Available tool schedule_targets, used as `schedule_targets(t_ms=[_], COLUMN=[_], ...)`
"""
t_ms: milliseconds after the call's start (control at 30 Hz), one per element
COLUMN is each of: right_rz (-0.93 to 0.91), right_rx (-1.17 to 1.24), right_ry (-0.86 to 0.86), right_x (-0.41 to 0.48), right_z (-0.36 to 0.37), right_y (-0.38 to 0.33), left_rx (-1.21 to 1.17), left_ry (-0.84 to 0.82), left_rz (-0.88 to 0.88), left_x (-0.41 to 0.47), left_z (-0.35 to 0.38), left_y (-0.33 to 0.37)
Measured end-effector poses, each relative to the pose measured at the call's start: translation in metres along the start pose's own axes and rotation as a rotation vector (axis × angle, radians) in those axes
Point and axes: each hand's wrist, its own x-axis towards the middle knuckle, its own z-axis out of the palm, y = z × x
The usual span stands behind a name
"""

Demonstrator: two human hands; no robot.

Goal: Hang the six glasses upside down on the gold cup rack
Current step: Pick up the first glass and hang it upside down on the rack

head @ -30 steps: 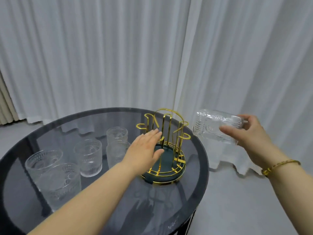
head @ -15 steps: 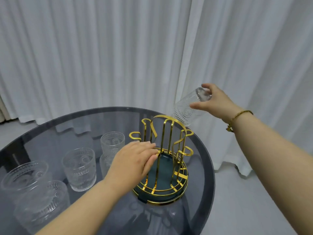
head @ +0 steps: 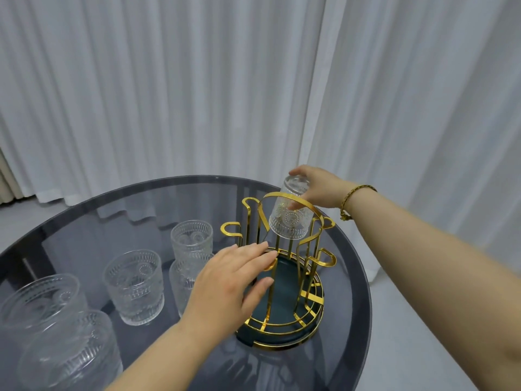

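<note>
The gold cup rack (head: 282,345) with a dark green base stands near the right edge of the round table. My left hand (head: 234,280) holds it at its left side, fingers and thumb around a wire hook. My right hand (head: 320,190) grips one embossed glass (head: 290,220) by its base, mouth down and slightly tilted, just behind the rack's top arch and above its far right hooks. Several other glasses stand upright on the table to the left: one (head: 191,237) behind another (head: 183,283), one (head: 134,286) in the middle, two (head: 42,300) (head: 70,354) at the near left.
The dark smoked-glass table (head: 118,218) is round, and its right edge curves close past the rack. White curtains (head: 197,94) hang behind it. A pale floor (head: 394,320) lies to the right.
My right hand has turned the glass mouth down and brought it lower and nearer, to just over the rack's far side. My left hand has stayed on the rack.
</note>
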Motion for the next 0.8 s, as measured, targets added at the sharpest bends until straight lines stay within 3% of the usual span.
schedule_targets(t_ms=[267,800], right_rz=[-0.010,-0.043], right_rx=[-0.001,-0.111], right_ry=[-0.127,-0.086], right_x=[-0.001,0.006], right_z=[0.017,0.029], right_y=[0.007,0.010], left_rx=[-0.023,-0.014], left_ry=[0.022,0.049], left_rz=[0.034,-0.003], left_x=[-0.002,-0.001], left_z=[0.003,0.001], left_y=[-0.003,0.000])
